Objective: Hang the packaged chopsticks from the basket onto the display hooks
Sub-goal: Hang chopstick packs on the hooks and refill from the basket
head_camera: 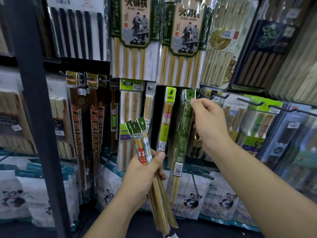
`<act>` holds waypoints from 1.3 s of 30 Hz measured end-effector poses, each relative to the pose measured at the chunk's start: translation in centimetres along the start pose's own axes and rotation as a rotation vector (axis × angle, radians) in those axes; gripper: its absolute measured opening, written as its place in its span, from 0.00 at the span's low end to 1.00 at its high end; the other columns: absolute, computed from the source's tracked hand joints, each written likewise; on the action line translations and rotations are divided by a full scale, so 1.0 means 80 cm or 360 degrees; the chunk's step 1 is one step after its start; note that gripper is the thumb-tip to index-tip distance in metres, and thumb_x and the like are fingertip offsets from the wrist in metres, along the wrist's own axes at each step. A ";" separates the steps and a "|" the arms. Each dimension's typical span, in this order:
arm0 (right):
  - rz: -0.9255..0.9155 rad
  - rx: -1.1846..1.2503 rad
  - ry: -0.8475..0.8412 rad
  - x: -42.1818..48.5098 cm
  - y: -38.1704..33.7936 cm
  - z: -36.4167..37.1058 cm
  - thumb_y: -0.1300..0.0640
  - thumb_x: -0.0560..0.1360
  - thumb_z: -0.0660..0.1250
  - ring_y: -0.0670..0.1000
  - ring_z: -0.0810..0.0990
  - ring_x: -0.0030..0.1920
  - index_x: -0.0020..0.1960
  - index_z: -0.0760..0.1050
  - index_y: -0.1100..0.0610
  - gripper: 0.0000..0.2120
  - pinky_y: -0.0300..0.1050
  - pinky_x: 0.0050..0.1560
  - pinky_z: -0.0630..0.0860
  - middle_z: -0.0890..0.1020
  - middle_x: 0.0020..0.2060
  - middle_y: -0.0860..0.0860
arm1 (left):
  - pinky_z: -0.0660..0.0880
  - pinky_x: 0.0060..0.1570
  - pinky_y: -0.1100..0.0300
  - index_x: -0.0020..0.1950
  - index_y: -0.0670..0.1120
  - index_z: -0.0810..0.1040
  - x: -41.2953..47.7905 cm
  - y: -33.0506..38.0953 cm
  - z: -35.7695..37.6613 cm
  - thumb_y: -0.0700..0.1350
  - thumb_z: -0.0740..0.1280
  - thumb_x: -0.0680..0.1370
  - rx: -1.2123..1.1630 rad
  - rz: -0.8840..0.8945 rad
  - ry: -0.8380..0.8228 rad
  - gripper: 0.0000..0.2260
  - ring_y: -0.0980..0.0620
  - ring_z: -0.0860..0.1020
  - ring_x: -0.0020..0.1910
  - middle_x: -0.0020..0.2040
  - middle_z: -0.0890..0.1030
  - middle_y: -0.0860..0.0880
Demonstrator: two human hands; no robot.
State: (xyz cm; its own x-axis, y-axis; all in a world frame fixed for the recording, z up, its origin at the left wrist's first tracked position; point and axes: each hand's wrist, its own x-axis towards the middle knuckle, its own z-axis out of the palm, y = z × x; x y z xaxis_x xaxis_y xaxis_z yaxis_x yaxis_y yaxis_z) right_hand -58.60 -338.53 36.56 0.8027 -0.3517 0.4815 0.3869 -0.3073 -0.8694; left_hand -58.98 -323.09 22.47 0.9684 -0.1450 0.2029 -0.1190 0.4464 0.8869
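My left hand (pixel 145 170) grips a bundle of several packaged chopsticks (pixel 147 152) with green header cards, held upright low in the middle. My right hand (pixel 208 124) pinches the top of one green-wrapped chopstick pack (pixel 181 134), whose punched header sits just left of a black display hook (pixel 205 97). The pack hangs down from my fingers in front of the display. The basket is out of view.
More black hooks (pixel 248 102) stick out to the right, some bare at the tip. Hanging chopstick packs (pixel 135 36) fill the wall above and on both sides. A dark shelf post (pixel 32 100) stands at the left. Panda-printed bags (pixel 192 194) line the bottom.
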 end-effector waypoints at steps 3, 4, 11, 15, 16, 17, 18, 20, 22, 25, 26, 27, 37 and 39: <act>-0.0017 0.0015 0.0022 0.003 0.002 0.003 0.52 0.83 0.63 0.44 0.60 0.25 0.36 0.72 0.53 0.17 0.31 0.26 0.63 0.62 0.23 0.43 | 0.79 0.35 0.54 0.45 0.46 0.74 0.000 -0.001 -0.001 0.43 0.71 0.81 0.0014 -0.0004 -0.0014 0.08 0.51 0.75 0.29 0.30 0.75 0.48; -0.0019 0.0016 0.0028 0.004 0.002 0.004 0.52 0.83 0.63 0.44 0.60 0.25 0.35 0.72 0.52 0.17 0.31 0.27 0.64 0.62 0.23 0.43 | 0.78 0.34 0.54 0.45 0.47 0.75 0.000 0.000 -0.001 0.43 0.71 0.81 0.0004 -0.0007 -0.0017 0.07 0.51 0.74 0.29 0.30 0.75 0.48; -0.0039 0.0006 0.0066 0.007 0.002 0.007 0.51 0.83 0.63 0.46 0.60 0.26 0.28 0.67 0.49 0.24 0.43 0.37 0.68 0.61 0.23 0.44 | 0.78 0.34 0.55 0.48 0.46 0.76 -0.002 0.003 -0.001 0.42 0.72 0.80 -0.0020 -0.0035 -0.0002 0.06 0.51 0.74 0.28 0.29 0.74 0.50; -0.0091 -0.0005 0.0111 0.010 0.010 0.007 0.53 0.83 0.63 0.46 0.59 0.26 0.33 0.65 0.56 0.21 0.27 0.39 0.73 0.60 0.23 0.44 | 0.79 0.35 0.54 0.46 0.48 0.77 -0.002 0.004 -0.001 0.42 0.72 0.80 0.0005 -0.0041 -0.0011 0.06 0.51 0.74 0.29 0.30 0.75 0.50; -0.0101 -0.0009 0.0118 0.010 0.012 0.006 0.53 0.83 0.63 0.45 0.59 0.25 0.34 0.65 0.57 0.20 0.22 0.37 0.71 0.60 0.23 0.44 | 0.78 0.35 0.53 0.46 0.48 0.77 -0.003 0.005 -0.001 0.42 0.72 0.80 0.0011 -0.0040 -0.0014 0.06 0.50 0.74 0.29 0.30 0.75 0.50; -0.0108 -0.0012 0.0122 0.011 0.014 0.006 0.54 0.83 0.63 0.45 0.59 0.25 0.34 0.65 0.58 0.20 0.20 0.37 0.69 0.60 0.23 0.43 | 0.78 0.36 0.53 0.46 0.48 0.77 -0.003 0.005 0.000 0.42 0.72 0.80 0.0017 -0.0038 -0.0017 0.06 0.50 0.74 0.29 0.30 0.75 0.50; -0.0111 -0.0015 0.0123 0.011 0.015 0.006 0.54 0.83 0.63 0.45 0.59 0.25 0.35 0.66 0.58 0.20 0.19 0.37 0.69 0.60 0.23 0.43 | 0.78 0.36 0.53 0.46 0.48 0.77 -0.003 0.005 0.000 0.42 0.72 0.80 0.0023 -0.0036 -0.0017 0.06 0.50 0.74 0.29 0.30 0.75 0.50; -0.0111 -0.0019 0.0120 0.013 0.018 0.006 0.54 0.83 0.63 0.45 0.59 0.25 0.34 0.65 0.57 0.20 0.19 0.36 0.69 0.60 0.23 0.44 | 0.79 0.35 0.54 0.47 0.46 0.76 -0.003 0.006 0.001 0.42 0.72 0.80 0.0031 -0.0032 -0.0012 0.06 0.51 0.74 0.29 0.29 0.75 0.50; -0.0104 -0.0017 0.0120 0.015 0.019 0.007 0.54 0.83 0.63 0.46 0.60 0.26 0.34 0.65 0.57 0.20 0.19 0.37 0.69 0.61 0.24 0.45 | 0.79 0.34 0.54 0.47 0.45 0.76 -0.004 0.007 0.002 0.42 0.72 0.80 0.0029 -0.0027 -0.0003 0.06 0.51 0.74 0.29 0.29 0.75 0.50; -0.0113 -0.0051 0.0159 0.020 0.022 0.011 0.54 0.83 0.63 0.45 0.59 0.25 0.34 0.66 0.59 0.20 0.19 0.36 0.68 0.60 0.22 0.43 | 0.79 0.34 0.55 0.47 0.45 0.76 -0.004 0.007 0.002 0.42 0.72 0.80 0.0041 -0.0020 0.0003 0.06 0.51 0.74 0.29 0.29 0.75 0.51; -0.0113 -0.0086 0.0180 0.022 0.024 0.013 0.53 0.83 0.63 0.45 0.59 0.24 0.33 0.65 0.58 0.21 0.20 0.35 0.69 0.60 0.21 0.42 | 0.79 0.35 0.55 0.47 0.45 0.76 -0.004 0.008 0.002 0.42 0.72 0.80 0.0050 -0.0018 0.0004 0.06 0.51 0.74 0.29 0.29 0.75 0.51; -0.0105 -0.0120 0.0197 0.024 0.026 0.015 0.52 0.83 0.63 0.44 0.59 0.23 0.33 0.65 0.57 0.22 0.24 0.34 0.70 0.60 0.20 0.42 | 0.79 0.35 0.54 0.47 0.45 0.76 -0.004 0.007 0.002 0.42 0.72 0.80 0.0053 -0.0015 0.0004 0.06 0.51 0.74 0.29 0.29 0.75 0.50; -0.0034 -0.0312 0.0281 0.048 0.043 0.028 0.47 0.82 0.64 0.42 0.66 0.24 0.31 0.65 0.54 0.23 0.43 0.32 0.65 0.66 0.20 0.43 | 0.78 0.36 0.53 0.46 0.47 0.76 -0.002 0.004 -0.001 0.43 0.73 0.80 0.0071 -0.0009 0.0008 0.06 0.50 0.75 0.29 0.29 0.75 0.50; -0.0018 -0.0349 0.0281 0.048 0.046 0.026 0.44 0.82 0.64 0.43 0.68 0.27 0.34 0.69 0.56 0.23 0.44 0.33 0.66 0.69 0.25 0.45 | 0.78 0.36 0.53 0.46 0.48 0.77 -0.002 0.005 -0.002 0.43 0.73 0.80 0.0073 -0.0007 0.0008 0.06 0.51 0.75 0.29 0.29 0.75 0.50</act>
State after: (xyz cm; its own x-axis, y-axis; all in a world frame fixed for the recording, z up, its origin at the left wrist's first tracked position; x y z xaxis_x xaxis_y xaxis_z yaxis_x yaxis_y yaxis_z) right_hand -53.14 -339.16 34.96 0.7000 -0.4898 0.5196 0.2723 -0.4895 -0.8284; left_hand -59.17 -322.78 22.72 0.9700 -0.1423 0.1971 -0.1247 0.4047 0.9059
